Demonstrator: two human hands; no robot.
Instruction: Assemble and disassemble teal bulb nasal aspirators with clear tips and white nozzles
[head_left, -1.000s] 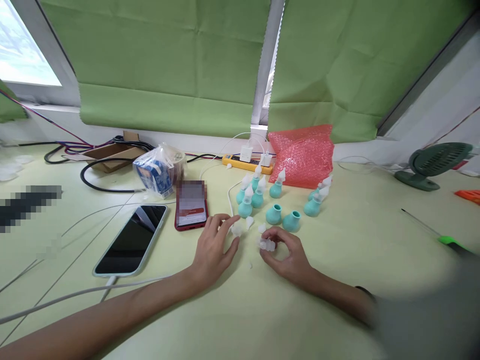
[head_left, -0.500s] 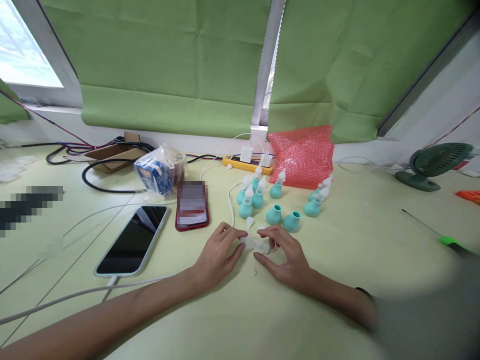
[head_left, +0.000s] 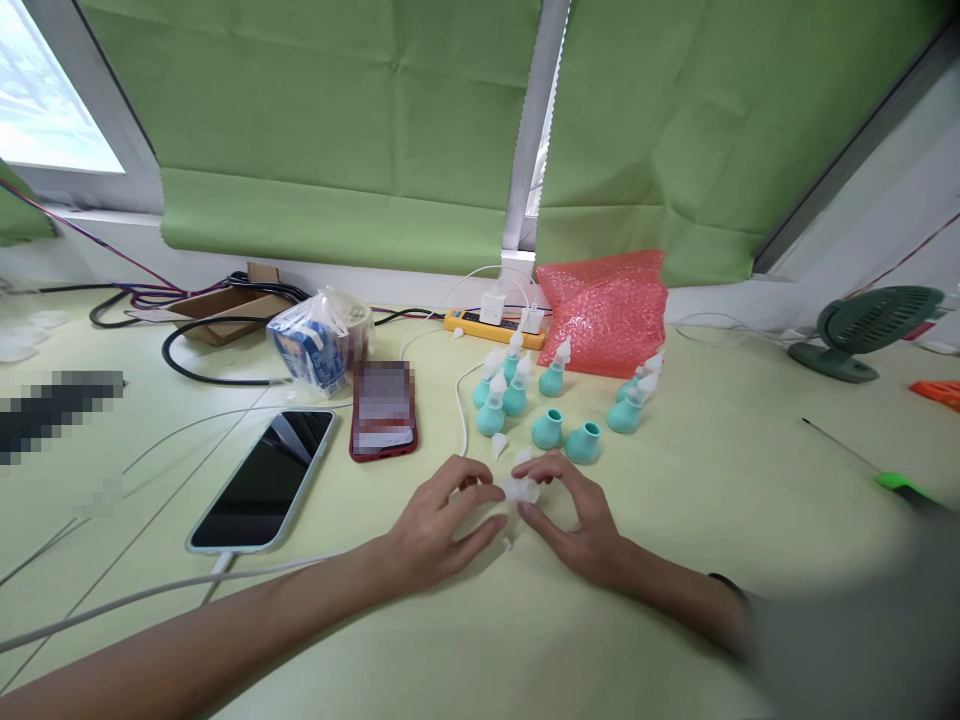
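Note:
A translucent white plastic nozzle piece lies between the thumb and fingers of my right hand, which is closed around it. My left hand is beside it with thumb and fingers apart, a fingertip at the piece's left end; whether it touches, I cannot tell. Just beyond are two turquoise rubber bulbs with bare openings. Several bulbs with translucent tips stand behind and to both sides. A small white cap-like piece rests near my left fingers, and a tiny scrap lies in front.
A red bubble-wrap bag and a yellow power strip are at the back. Two phones, one pale-cased and one red-cased, lie left, with cables. A green fan and a green-handled screwdriver are right.
My left fingers have pulled back from the plastic piece, thumb and fingers spreading. The piece has shifted slightly right and turned in my right hand, whose fingers have closed on it.

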